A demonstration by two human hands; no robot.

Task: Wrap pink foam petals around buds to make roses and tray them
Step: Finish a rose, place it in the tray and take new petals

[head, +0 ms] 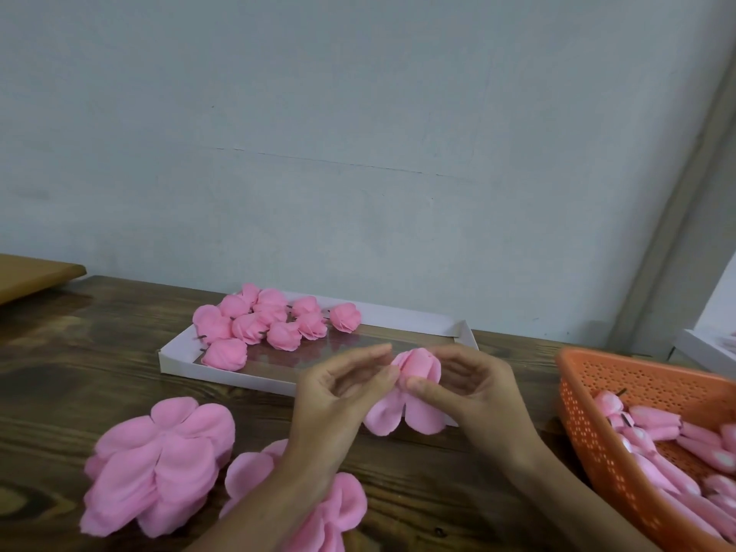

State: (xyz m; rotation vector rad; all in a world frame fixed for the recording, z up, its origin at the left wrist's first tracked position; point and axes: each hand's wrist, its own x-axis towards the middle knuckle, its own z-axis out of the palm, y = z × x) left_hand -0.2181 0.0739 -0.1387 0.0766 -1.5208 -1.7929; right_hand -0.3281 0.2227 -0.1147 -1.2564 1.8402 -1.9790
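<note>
Both hands clamped on a half-wrapped rose [414,392] over the near edge of the tray [466,332].

The right hand [474,388] has its grip closed on the flower, thumb pressed on the front of the upper petals and fingers curled behind; the left hand [342,392] pinches the left edge, thumb tip on the foam and fingers bent above it. Two lower petals hang open beneath the thumbs; the bud inside is hidden. Just behind, finished roses [263,324] lie clustered at the left end of the white tray. On the dark wooden worktop [79,352], a stack of loose petals [159,464] lies to the near left, and a second petal stack [342,507] sits partly under the left forearm. To the right, an orange basket [597,376] holds pink buds [653,424].
</note>
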